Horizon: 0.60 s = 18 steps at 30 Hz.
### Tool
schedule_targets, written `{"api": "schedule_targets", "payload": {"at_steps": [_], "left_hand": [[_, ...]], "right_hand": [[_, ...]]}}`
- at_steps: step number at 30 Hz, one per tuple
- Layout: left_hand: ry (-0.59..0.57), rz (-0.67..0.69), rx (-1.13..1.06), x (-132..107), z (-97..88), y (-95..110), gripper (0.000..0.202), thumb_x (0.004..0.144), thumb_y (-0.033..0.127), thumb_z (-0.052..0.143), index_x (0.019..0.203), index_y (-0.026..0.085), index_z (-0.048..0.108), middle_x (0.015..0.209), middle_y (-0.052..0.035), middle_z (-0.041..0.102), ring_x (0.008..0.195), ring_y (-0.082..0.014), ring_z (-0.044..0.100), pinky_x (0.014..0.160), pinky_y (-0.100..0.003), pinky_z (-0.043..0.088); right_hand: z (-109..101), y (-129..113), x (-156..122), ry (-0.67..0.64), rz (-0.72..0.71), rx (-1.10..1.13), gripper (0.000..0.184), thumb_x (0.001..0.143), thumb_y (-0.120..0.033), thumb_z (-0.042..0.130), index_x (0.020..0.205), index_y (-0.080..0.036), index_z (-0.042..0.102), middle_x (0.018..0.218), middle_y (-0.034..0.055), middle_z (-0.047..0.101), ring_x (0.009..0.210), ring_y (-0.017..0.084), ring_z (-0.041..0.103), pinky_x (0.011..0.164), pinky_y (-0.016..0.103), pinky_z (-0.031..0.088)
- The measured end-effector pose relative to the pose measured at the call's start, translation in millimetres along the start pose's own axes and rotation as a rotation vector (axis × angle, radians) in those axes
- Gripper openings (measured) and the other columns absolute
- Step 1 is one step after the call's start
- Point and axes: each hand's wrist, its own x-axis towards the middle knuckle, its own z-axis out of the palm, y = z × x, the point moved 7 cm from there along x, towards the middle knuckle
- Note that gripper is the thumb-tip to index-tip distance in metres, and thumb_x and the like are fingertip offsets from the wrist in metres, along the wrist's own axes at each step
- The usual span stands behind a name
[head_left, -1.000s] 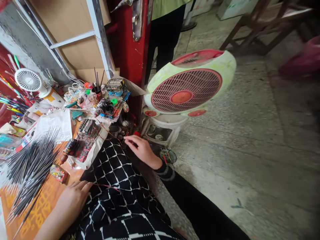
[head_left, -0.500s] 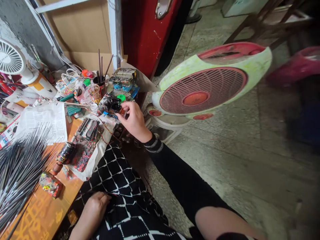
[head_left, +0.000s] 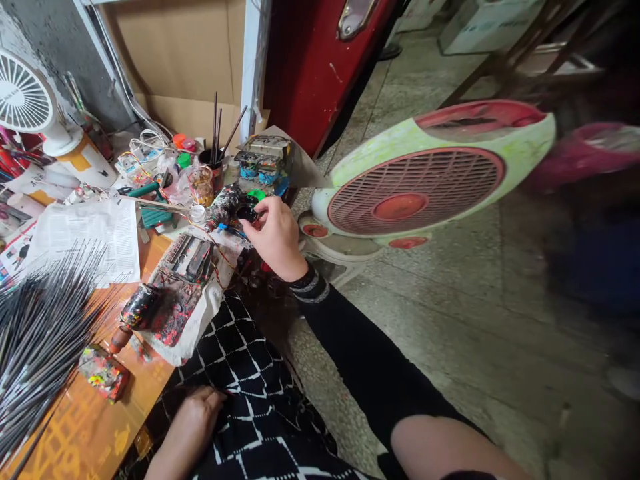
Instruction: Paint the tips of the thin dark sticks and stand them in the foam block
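Note:
My right hand (head_left: 277, 237) reaches over the far right corner of the worktable, its thumb and fingers closed around the rim of a small black pot (head_left: 247, 213). Beside the pot lie a bright green lid (head_left: 257, 195) and a paint-smeared dark cylinder (head_left: 223, 205). My left hand (head_left: 199, 415) rests on my lap against the black-and-white checked cloth (head_left: 260, 400). Its fingers are curled together, and whatever may be inside them is hidden. Left of my right hand, a paint-spattered board with a metal clamp-like device (head_left: 190, 257) lies on white paper.
A bundle of thin dark rods (head_left: 45, 340) covers the table's left side, near a paint-crusted block (head_left: 104, 372) and a motor-like cylinder (head_left: 137, 308). Brushes stand in a cup (head_left: 216, 168). A large green-and-red fan (head_left: 425, 180) stands close right of my hand; a small white fan (head_left: 23, 93) is far left.
The view has shifted slightly, so the table items appear farther right and lower. My right hand stays at the black pot, its fingers closed at the rim; my left hand stays on my lap.

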Motion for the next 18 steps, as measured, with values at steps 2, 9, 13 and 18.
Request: {"api": "schedule_targets", "payload": {"at_steps": [2, 9, 13, 18], "left_hand": [[-0.007, 0.013, 0.011, 1.6, 0.8, 0.5, 0.035, 0.103, 0.019, 0.034, 0.109, 0.021, 0.069, 0.101, -0.0068, 0.072, 0.094, -0.019, 0.07, 0.085, -0.028, 0.056], [0.014, 0.081, 0.026, 4.1, -3.6, 6.4, 0.032, 0.1, 0.015, 0.037, 0.104, 0.021, 0.068, 0.099, -0.0069, 0.072, 0.089, -0.0198, 0.071, 0.08, -0.028, 0.058], [0.074, 0.129, 0.007, 2.5, -4.3, 5.3, 0.033, 0.1, 0.015, 0.036, 0.104, 0.024, 0.067, 0.097, -0.0059, 0.073, 0.087, -0.0191, 0.071, 0.078, -0.028, 0.058], [0.082, 0.121, 0.002, 2.1, 4.7, -3.1, 0.034, 0.099, 0.015, 0.035, 0.105, 0.025, 0.067, 0.098, -0.0056, 0.073, 0.087, -0.0193, 0.072, 0.078, -0.028, 0.059]], "right_hand": [[1.1, 0.1, 1.1, -0.003, 0.012, -0.004, 0.029, 0.08, -0.025, 0.069, 0.099, -0.022, 0.047, 0.092, 0.0046, 0.058, 0.089, 0.022, 0.056, 0.086, 0.042, 0.05], [5.1, 5.9, -1.2, 0.017, 0.061, 0.076, 0.035, 0.078, -0.026, 0.07, 0.102, -0.022, 0.045, 0.096, 0.0056, 0.059, 0.089, 0.022, 0.058, 0.084, 0.041, 0.052], [7.0, 7.0, -4.0, 0.03, 0.068, 0.095, 0.035, 0.079, -0.026, 0.069, 0.104, -0.022, 0.045, 0.098, 0.0059, 0.058, 0.093, 0.022, 0.058, 0.086, 0.041, 0.052], [5.8, 3.2, -3.6, 0.031, 0.047, 0.025, 0.033, 0.08, -0.028, 0.071, 0.1, -0.022, 0.047, 0.096, 0.006, 0.058, 0.092, 0.023, 0.057, 0.087, 0.042, 0.051]]}}
